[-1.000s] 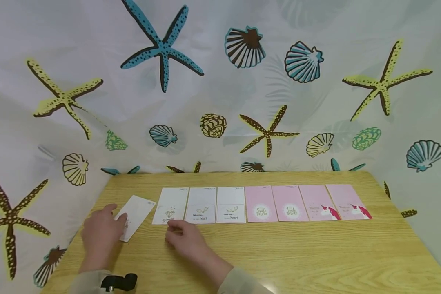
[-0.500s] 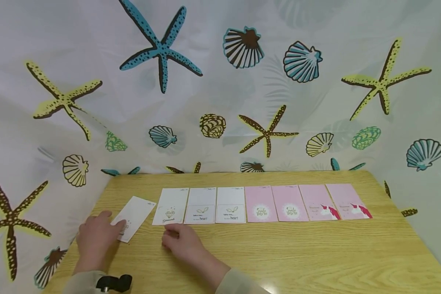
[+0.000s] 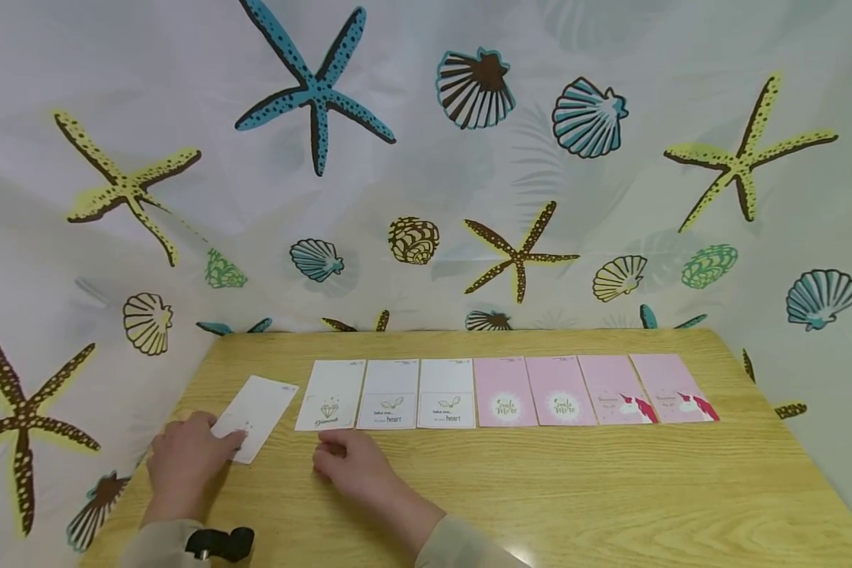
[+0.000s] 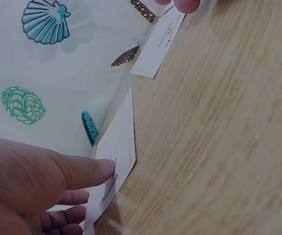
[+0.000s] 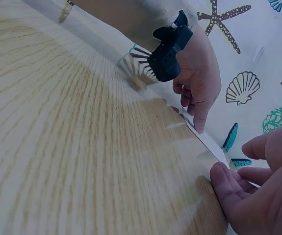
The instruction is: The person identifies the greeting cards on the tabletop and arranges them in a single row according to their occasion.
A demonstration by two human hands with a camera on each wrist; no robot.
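Observation:
A white card (image 3: 261, 406) lies slanted at the left end of the table, apart from the row. My left hand (image 3: 184, 461) holds it by its near left edge; in the left wrist view the thumb (image 4: 94, 171) presses on its printed face and the other fingers curl at its edge. Just right of it, a white card with a diamond print (image 3: 330, 398) starts the row. My right hand (image 3: 358, 469) rests loosely curled on the table in front of that card, holding nothing. In the right wrist view, the right hand's fingers (image 5: 224, 188) are near the card edge.
Right of the diamond card, the row continues with two white winged-heart cards (image 3: 388, 398), two pink "Smile More" cards (image 3: 506, 394) and two pink unicorn cards (image 3: 614, 386). The wooden table (image 3: 575, 489) meets a patterned cloth (image 3: 426, 158) at back and sides.
My left hand has shifted slightly left, and the slanted card has moved a little left and turned slightly. My right hand has drawn back slightly from the diamond card.

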